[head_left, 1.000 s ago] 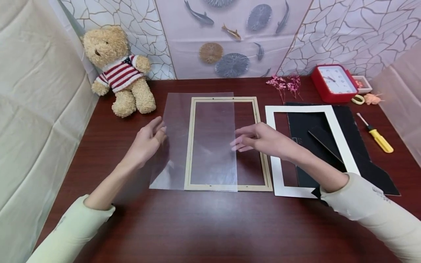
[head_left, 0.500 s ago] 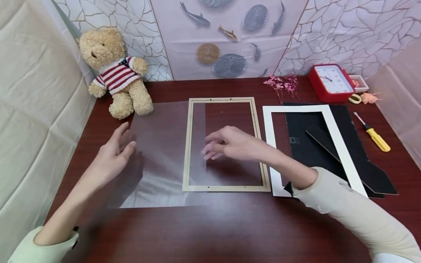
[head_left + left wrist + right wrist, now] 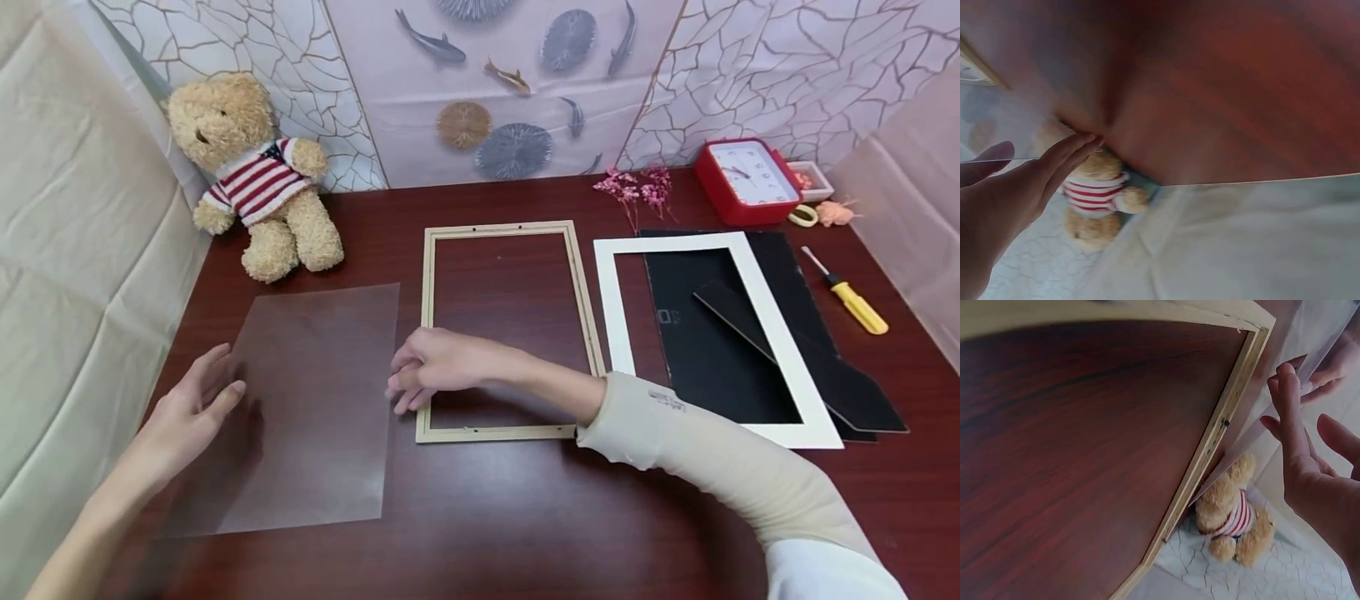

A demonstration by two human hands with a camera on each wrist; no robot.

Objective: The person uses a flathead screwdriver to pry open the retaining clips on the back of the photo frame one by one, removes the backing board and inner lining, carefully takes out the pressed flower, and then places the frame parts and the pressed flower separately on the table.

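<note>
A clear transparent sheet [image 3: 315,400] spans the space between my two hands, left of the light wooden frame [image 3: 429,292]. My left hand [image 3: 180,417] supports the sheet's left edge, fingers extended; the left wrist view has that edge running against the hand [image 3: 1016,200]. At the opposite edge is my right hand [image 3: 438,362], over the frame's left side. In the right wrist view its fingers [image 3: 1294,419] are fairly straight against the sheet, and the thumb stands apart. The frame lies flat on the table, partly covered by my right hand and forearm.
Right of the frame, a white mat border [image 3: 611,292] overlaps a black backing board [image 3: 720,350] with a stand. A yellow screwdriver [image 3: 858,308], red clock [image 3: 750,183] and pink dried flowers [image 3: 637,187] lie beyond. A teddy bear [image 3: 258,183] sits at the back left.
Both hands have carried the clear sheet left and towards me. It overlapped the wooden frame before and is now beside it. The frame has stayed in place.
</note>
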